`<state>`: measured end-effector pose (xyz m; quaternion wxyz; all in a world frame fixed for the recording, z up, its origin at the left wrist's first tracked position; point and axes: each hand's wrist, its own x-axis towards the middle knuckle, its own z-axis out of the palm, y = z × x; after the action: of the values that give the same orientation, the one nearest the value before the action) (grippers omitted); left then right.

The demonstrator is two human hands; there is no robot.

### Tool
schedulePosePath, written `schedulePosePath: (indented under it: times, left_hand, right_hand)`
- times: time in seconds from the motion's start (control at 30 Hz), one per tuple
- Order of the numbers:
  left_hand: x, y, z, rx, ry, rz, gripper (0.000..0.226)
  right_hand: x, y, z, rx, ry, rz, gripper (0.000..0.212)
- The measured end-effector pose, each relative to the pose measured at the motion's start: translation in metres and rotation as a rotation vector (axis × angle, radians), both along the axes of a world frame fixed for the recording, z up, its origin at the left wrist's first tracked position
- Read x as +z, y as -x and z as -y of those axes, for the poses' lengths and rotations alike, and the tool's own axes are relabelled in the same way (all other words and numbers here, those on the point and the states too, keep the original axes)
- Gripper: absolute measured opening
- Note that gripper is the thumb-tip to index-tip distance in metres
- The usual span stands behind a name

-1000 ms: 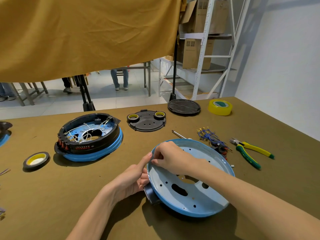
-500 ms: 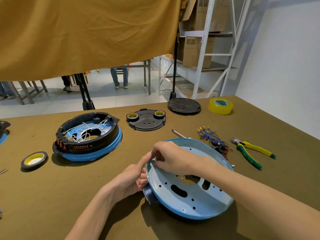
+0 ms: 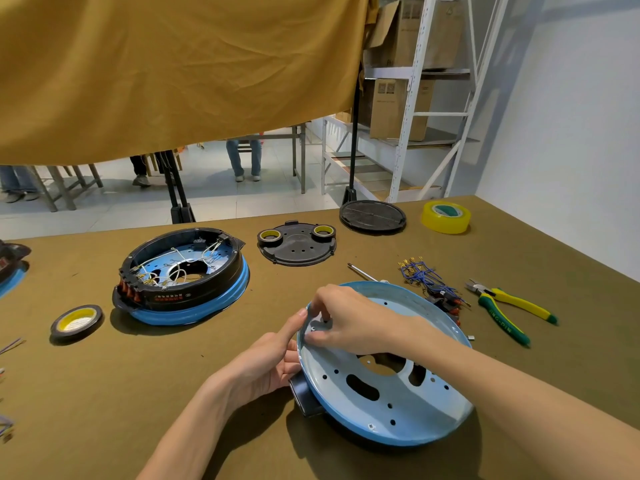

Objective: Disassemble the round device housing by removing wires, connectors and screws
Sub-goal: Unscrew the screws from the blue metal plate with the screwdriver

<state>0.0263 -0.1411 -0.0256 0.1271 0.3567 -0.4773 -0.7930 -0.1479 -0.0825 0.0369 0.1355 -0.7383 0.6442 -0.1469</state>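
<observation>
Cut off at left edge: one more housing (image 3: 12,263), only partly in view; loose wire ends (image 3: 8,344), too small to tell apart.
Tape rolls: four – one black-rimmed roll (image 3: 76,320), two (image 3: 270,236) on a black plate (image 3: 298,249), one yellow roll (image 3: 446,217).
Wired housing (image 3: 183,275): one, black on blue, white wires inside.
Left hand (image 3: 266,365): curled round the blue shell's left rim, thumb raised along it.
Blue shell (image 3: 384,382): one, tilted, near table edge; a black part beneath mostly hidden.
Right hand (image 3: 346,320): fingertips pinching something tiny inside the rim; hidden, cannot tell what.
Screwdriver (image 3: 362,273): only the shaft shows.
Blue wire bundle (image 3: 420,275): count unclear.
Pliers (image 3: 509,311): one.
</observation>
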Motion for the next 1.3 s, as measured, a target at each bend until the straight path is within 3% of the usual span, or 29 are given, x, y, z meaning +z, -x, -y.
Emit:
schedulePosePath:
  times: [0.23, 0.73, 0.9, 1.03, 1.2, 1.3]
  left_hand:
    - [-0.003, -0.001, 0.002, -0.015, -0.001, -0.002, 0.08]
    - [-0.004, -0.003, 0.004, -0.037, -0.022, -0.022, 0.086]
    - [-0.006, -0.004, 0.007, -0.043, -0.038, -0.008, 0.073]
    - [-0.007, -0.005, 0.008, -0.048, -0.043, -0.019, 0.073]
    - [-0.007, -0.005, 0.008, -0.046, -0.048, -0.032, 0.07]
    - [-0.007, -0.006, 0.008, -0.073, -0.048, -0.045, 0.062]
  right_hand:
    - [0.002, -0.006, 0.002, -0.003, -0.004, -0.063, 0.021]
    - [0.004, -0.006, 0.002, -0.042, -0.015, 0.04, 0.013]
    - [0.01, -0.003, 0.002, 0.036, -0.068, 0.017, 0.014]
    - [0.004, -0.006, 0.0, -0.044, -0.014, 0.011, 0.017]
    - [0.004, -0.003, 0.0, 0.045, -0.019, -0.018, 0.012]
    - [0.001, -0.004, 0.0, -0.007, 0.001, 0.02, 0.014]
